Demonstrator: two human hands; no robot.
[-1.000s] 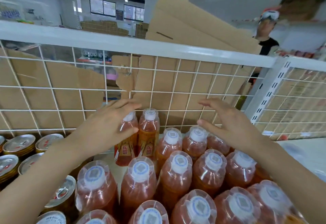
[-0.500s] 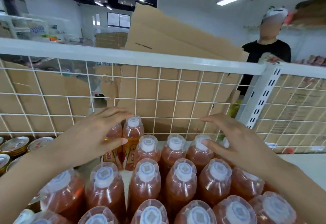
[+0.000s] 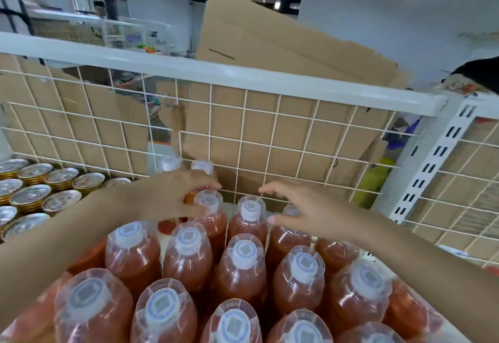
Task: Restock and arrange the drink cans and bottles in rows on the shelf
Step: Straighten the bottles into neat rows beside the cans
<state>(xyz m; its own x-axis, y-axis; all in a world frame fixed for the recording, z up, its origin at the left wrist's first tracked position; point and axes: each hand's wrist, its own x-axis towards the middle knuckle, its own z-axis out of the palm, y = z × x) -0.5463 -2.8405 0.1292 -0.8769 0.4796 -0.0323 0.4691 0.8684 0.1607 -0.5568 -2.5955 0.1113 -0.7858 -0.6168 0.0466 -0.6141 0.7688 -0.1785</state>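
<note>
Found the fingers [image 3: 208,180] of the left hand [image 3: 167,199] curled over a back-row bottle [image 3: 189,197], mostly hidden under the palm, with the thumb against the next cap forward. Found the right hand [image 3: 305,207] spread and relaxed, holding nothing, poised just above the caps right of centre.

Judged the risk thus: with so high a grip, could tip that tall bottle into its close-packed neighbours and topple a row, or shove one against the wire grid [image 3: 270,140]. Could also catch a loose seal with the right thumb.

Noted the bottles [image 3: 243,259] across the centre and lower frame, upright on the shelf [image 3: 374,257]: clear plastic, reddish-orange drink, white caps under clear film, nearly touching in rough rows. Noted gold-rimmed cans [image 3: 32,194] at middle left and cardboard [image 3: 270,54] behind the grid.
</note>
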